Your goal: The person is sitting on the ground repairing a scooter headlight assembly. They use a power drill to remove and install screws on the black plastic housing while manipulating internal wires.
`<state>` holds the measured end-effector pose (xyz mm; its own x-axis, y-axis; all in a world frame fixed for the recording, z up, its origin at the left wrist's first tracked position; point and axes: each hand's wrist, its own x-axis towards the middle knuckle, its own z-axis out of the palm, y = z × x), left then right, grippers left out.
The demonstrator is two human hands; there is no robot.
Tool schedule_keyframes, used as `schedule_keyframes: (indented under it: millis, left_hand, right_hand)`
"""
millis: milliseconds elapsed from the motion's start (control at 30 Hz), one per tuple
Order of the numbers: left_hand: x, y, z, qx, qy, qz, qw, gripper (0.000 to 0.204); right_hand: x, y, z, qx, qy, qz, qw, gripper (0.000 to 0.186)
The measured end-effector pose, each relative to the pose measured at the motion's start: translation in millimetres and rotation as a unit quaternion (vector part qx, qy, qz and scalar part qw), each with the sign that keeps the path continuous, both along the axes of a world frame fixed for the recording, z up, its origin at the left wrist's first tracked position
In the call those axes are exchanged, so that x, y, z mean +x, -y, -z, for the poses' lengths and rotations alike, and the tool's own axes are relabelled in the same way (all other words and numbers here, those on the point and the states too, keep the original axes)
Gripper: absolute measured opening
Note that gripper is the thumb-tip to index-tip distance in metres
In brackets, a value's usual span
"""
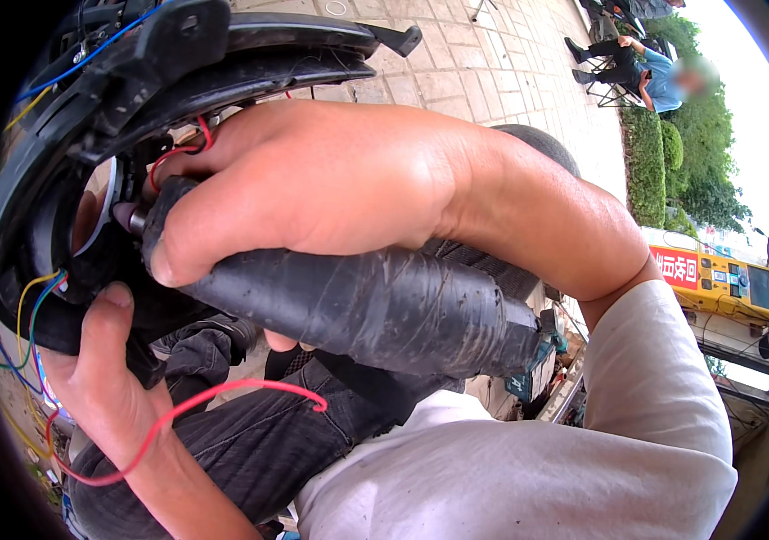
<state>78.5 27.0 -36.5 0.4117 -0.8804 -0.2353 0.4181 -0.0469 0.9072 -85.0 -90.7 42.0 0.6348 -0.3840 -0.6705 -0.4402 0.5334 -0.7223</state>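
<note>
My right hand (303, 180) is closed around the front end of a black, tape-wrapped die grinder (357, 306). A small pinkish grinding tip (125, 214) sticks out of the grinder, close to the inside of a curved black plastic housing (20, 207). With its thumb raised along the lower edge, my left hand (105, 360) grips the housing; its other fingers are mostly hidden. A red wire (168, 418) loops across my left wrist, and another red wire passes by my right fingers. Thin yellow, green and blue wires (60, 277) come out of the housing.
Dark jeans (249, 441) on my legs lie under the work. Beyond spreads brick paving (465, 63). A person in a blue top (663, 83) sits on a folding chair at top right, near a hedge (643, 166). A yellow machine with a screen (726, 283) stands at right.
</note>
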Motion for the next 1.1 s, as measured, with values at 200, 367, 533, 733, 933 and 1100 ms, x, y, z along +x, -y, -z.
schedule_keyframes:
  millis: [200, 367, 533, 733, 933, 1100]
  left_hand:
    - [-0.5, -0.1, -1.2, 0.006, 0.008, -0.004, 1.000, 0.053]
    - [-1.1, -0.6, -2.6, 0.001, -0.010, -0.002, 1.000, 0.053]
    - [-5.3, 1.4, -3.9, 0.015, 0.017, -0.027, 0.999, 0.060]
    - [-3.2, 1.6, -4.8, 0.000, -0.001, -0.012, 1.000, 0.062]
    - [1.3, 0.2, -2.3, 0.015, -0.009, 0.016, 1.000, 0.053]
    - [-3.1, 0.1, -1.4, 0.007, -0.001, -0.012, 1.000, 0.052]
  right_hand:
    - [0.8, -1.1, -1.1, 0.008, 0.000, 0.005, 1.000, 0.024]
    - [0.4, -1.5, -2.5, 0.016, -0.006, 0.005, 1.000, 0.023]
    - [1.3, -0.4, -2.3, 0.006, -0.001, -0.006, 1.000, 0.023]
    - [-1.5, 0.6, -3.7, 0.001, 0.001, 0.007, 1.000, 0.023]
    - [-1.9, 1.5, 3.2, -0.009, 0.027, -0.001, 1.000, 0.022]
    - [-3.9, 2.4, 0.1, 0.020, 0.024, -0.032, 0.999, 0.022]
